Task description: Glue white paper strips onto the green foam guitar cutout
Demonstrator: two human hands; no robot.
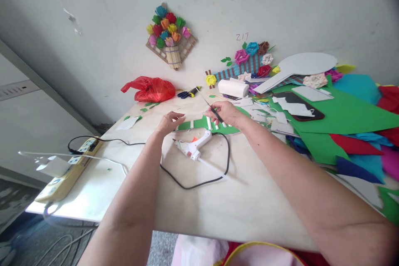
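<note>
My right hand (227, 113) grips a slim black-handled cutting tool (215, 114), scissors-like but seen edge-on; its thin metal blade points up and to the left. Below that hand lies a long green foam-sheet piece (199, 124) with white strips (208, 123) set across it. At the left end of the green piece is my left hand (170, 122), fingers loosely curved and apart from the thumb, with nothing visible between them. Whether it touches the piece is hard to tell. A white hot glue gun (193, 146) rests on the table just in front, a glue stick protruding from its back.
The glue gun's black cord (187, 187) loops over the table (237, 208) toward a power strip (70, 172) at left. Behind are a red plastic bag (152, 90) and pliers (189, 92). Green sheets (349, 108), paper scraps and a dark phone-like slab (314, 112) crowd the right.
</note>
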